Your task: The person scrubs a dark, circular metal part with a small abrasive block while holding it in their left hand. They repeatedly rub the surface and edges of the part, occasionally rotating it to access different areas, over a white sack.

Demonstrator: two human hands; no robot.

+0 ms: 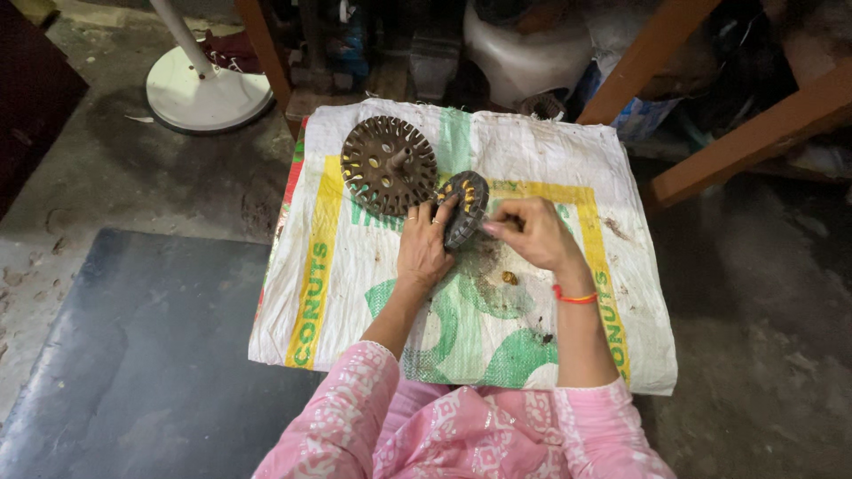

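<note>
My left hand (pixel 424 244) grips a dark round slotted metal core (pixel 467 206) that stands on edge, tilted, on a white woven sack (pixel 355 293). My right hand (pixel 531 232) is at the core's right side, fingers pinched together close to its rim; what they pinch is too small to tell. A second, larger rusty round core (pixel 388 165) with a centre shaft lies flat on the sack just left of and behind the first. A small yellowish scrap (pixel 509 278) lies on the sack below my right hand.
The sack covers a low surface in front of me. A dark mat (pixel 151 355) lies on the floor to the left. A white fan base (pixel 206 93) stands at the back left. Wooden legs (pixel 745 142) and clutter are behind and right.
</note>
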